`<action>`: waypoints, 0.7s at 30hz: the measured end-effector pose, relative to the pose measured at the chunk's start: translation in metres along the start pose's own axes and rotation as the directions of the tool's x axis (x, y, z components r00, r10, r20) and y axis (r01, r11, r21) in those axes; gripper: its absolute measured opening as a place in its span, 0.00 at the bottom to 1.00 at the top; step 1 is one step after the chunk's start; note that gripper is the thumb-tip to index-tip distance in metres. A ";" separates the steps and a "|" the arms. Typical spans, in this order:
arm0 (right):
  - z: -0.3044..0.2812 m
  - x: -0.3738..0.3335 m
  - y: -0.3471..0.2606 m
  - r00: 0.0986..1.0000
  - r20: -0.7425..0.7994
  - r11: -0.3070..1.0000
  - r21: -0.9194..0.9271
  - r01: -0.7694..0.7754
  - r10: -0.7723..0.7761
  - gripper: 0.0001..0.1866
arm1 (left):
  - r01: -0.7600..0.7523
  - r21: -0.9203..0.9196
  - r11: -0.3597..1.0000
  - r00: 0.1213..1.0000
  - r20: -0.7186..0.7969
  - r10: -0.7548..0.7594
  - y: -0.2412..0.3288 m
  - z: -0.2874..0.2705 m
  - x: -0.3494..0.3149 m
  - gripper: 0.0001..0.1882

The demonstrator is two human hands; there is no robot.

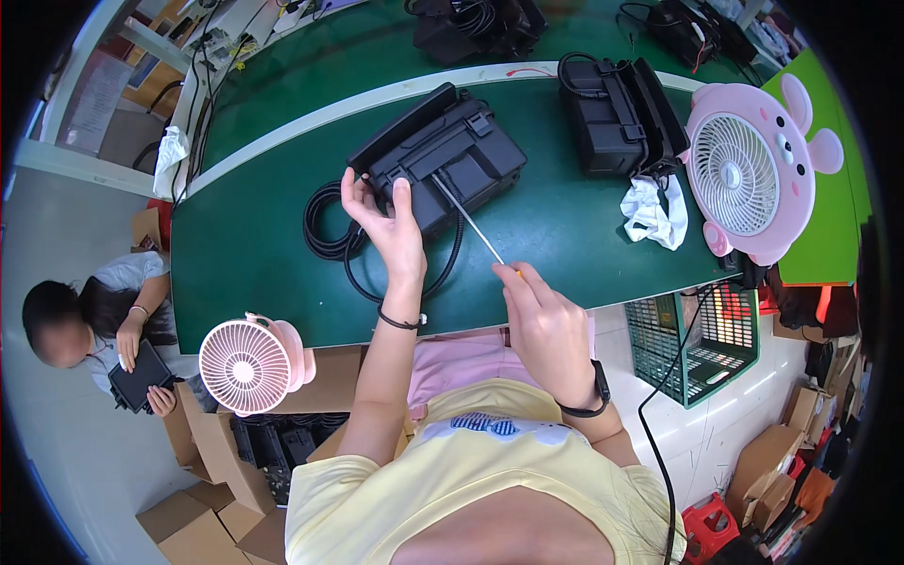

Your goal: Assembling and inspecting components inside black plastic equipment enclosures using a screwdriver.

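A black plastic case [485, 155] with latches and a raised flap lies tilted on the green table, in front of me. My left hand [391, 221] grips its near left corner, the thumb on top and the fingers around the edge. In my right hand [546, 325] is a screwdriver [476, 228] with a long thin metal shaft. Its tip reaches into a slot on the case's upper side; the tip itself is hard to make out. A coiled black cable [325, 221] lies beside the case, and a loop of it runs under my left wrist.
Another black case [603, 118] stands to the right, beside a crumpled white cloth [654, 215] and a pink fan [744, 169]. A smaller pink fan [245, 367] is at the near left edge. A green crate [692, 344] sits below. At left, a person [104, 320] holds a dark flat object.
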State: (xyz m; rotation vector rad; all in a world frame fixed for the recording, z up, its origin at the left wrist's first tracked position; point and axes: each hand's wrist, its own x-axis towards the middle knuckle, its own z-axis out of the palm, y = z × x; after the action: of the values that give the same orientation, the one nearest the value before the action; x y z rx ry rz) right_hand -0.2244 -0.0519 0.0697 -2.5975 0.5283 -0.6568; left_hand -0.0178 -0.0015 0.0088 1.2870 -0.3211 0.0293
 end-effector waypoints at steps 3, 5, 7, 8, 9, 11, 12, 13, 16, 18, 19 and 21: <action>0.002 0.001 0.004 0.999 0.004 0.984 0.172 -0.042 0.042 0.13 | -0.014 0.034 0.999 1.000 0.014 0.013 -0.003 -0.002 0.003 0.37; -0.001 0.003 0.009 0.997 0.011 0.952 0.296 -0.076 0.076 0.13 | -0.032 0.064 0.997 0.999 0.025 0.030 -0.005 -0.003 0.004 0.35; -0.006 0.003 0.015 0.989 0.106 0.883 0.449 -0.139 0.101 0.12 | -0.049 0.040 0.998 0.998 0.040 0.047 -0.003 -0.004 0.003 0.37; -0.010 0.002 0.016 0.989 0.102 0.883 0.448 -0.140 0.105 0.12 | -0.042 0.032 0.999 0.998 0.046 0.041 0.000 -0.005 0.002 0.37; -0.014 0.002 0.019 0.988 0.122 0.879 0.455 -0.142 0.096 0.12 | -0.052 0.043 0.998 0.997 0.060 0.050 0.001 -0.006 0.001 0.37; -0.025 0.002 0.023 0.987 0.134 0.875 0.463 -0.140 0.087 0.12 | -0.064 0.132 0.989 0.995 0.086 0.053 0.002 -0.010 0.001 0.37; -0.033 0.001 0.025 0.988 0.119 0.862 0.486 -0.145 0.099 0.14 | -0.022 0.103 0.994 0.993 0.115 0.010 -0.001 -0.013 0.008 0.34; -0.039 -0.001 0.028 0.988 0.110 0.846 0.511 -0.150 0.109 0.15 | 0.023 0.079 0.997 0.989 0.142 -0.034 -0.003 -0.020 0.015 0.32; -0.044 -0.001 0.043 0.938 0.060 0.769 0.556 -0.315 0.341 0.25 | -0.317 0.550 0.773 0.914 0.394 0.094 0.019 -0.030 0.034 0.20; -0.028 -0.004 0.067 0.900 0.040 0.765 0.511 -0.391 0.434 0.27 | -0.560 0.704 0.438 0.823 0.533 0.196 0.040 -0.019 0.036 0.18; -0.024 -0.003 0.073 0.889 0.047 0.746 0.524 -0.411 0.456 0.27 | -0.613 0.712 0.342 0.788 0.580 0.204 0.051 -0.011 0.037 0.19; -0.014 0.002 0.078 0.844 0.154 0.593 0.647 -0.479 0.514 0.20 | -0.671 0.728 0.143 0.738 0.636 0.225 0.060 0.000 0.038 0.25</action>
State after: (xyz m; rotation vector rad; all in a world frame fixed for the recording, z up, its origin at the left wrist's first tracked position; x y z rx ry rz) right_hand -0.2501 -0.1230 0.0453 -1.6407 0.8187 -0.5703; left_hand 0.0070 0.0093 0.0743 2.3773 -1.2198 0.6228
